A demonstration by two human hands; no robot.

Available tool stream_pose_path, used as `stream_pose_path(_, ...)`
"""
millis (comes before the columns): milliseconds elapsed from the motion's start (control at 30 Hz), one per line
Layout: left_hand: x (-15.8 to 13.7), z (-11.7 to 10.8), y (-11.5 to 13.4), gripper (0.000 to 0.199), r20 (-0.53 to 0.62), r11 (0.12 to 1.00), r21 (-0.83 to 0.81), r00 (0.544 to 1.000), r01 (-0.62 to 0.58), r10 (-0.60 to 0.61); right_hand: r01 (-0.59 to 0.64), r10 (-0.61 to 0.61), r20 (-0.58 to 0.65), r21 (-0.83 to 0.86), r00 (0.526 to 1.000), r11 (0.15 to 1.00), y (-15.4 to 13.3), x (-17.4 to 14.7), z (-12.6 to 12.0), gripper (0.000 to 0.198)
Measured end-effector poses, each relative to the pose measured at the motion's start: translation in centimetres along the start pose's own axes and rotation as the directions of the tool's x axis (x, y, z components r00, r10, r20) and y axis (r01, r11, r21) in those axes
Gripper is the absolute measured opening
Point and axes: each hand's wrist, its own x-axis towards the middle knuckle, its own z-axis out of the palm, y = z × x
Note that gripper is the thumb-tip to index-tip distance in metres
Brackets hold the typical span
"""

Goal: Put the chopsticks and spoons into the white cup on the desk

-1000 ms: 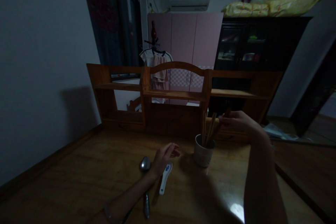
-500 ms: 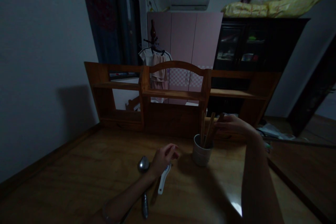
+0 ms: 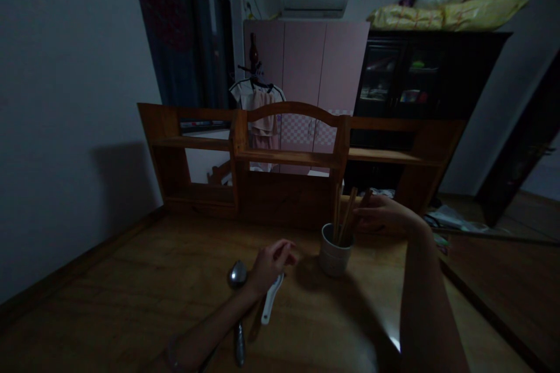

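At the right, my right hand (image 3: 385,213) is closed, its fingers pinching dark chopsticks (image 3: 366,198) that lean at the rim of a pale cup (image 3: 335,257). Lighter wooden chopsticks (image 3: 347,215) stand upright in that cup. Left of the cup, my left hand (image 3: 273,262) hovers or rests over the table with its fingers loosely curled, and nothing shows in them. It partly covers a white ceramic spoon (image 3: 269,303). A metal spoon (image 3: 238,274) lies to its left, its middle hidden behind my left forearm.
A wooden shelf unit (image 3: 286,157) stands along the back of the wooden table (image 3: 153,280). A wall (image 3: 79,99) borders the left side. Behind are a pink wardrobe (image 3: 301,64), clothes on a rack (image 3: 262,111) and a dark cabinet (image 3: 464,70).
The view shifts very slightly. My right hand dips a little lower beside the cup with the chopsticks. My left hand stays in place.
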Motion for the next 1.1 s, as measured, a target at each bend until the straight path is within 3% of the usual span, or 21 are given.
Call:
stream_pose_path(633, -0.1, -0.3, 0.1, 0.024, -0.029, 1.0, 0.029, 1.0, 0.009, -0.009, -0.037, 0.037, 0.026, -0.004, 0.999, 0.999, -0.5, -0.9, 0.2, 0.048)
stream_pose_path(900, 0.1, -0.5, -0.5, 0.025, -0.054, 0.999, 0.037, 0.998, -0.037, 0.039, -0.069, 0.046, -0.131, -0.18, 0.99, 0.981, -0.7, -1.0, 0.0, 0.056)
stream_pose_path(1100, 0.4, -0.7, -0.9, 0.025, -0.081, 0.965, 0.252, 0.993, -0.067, 0.09, -0.08, -0.005, -0.249, -0.332, 0.969, 0.94, -0.8, -1.1, -1.0, 0.062)
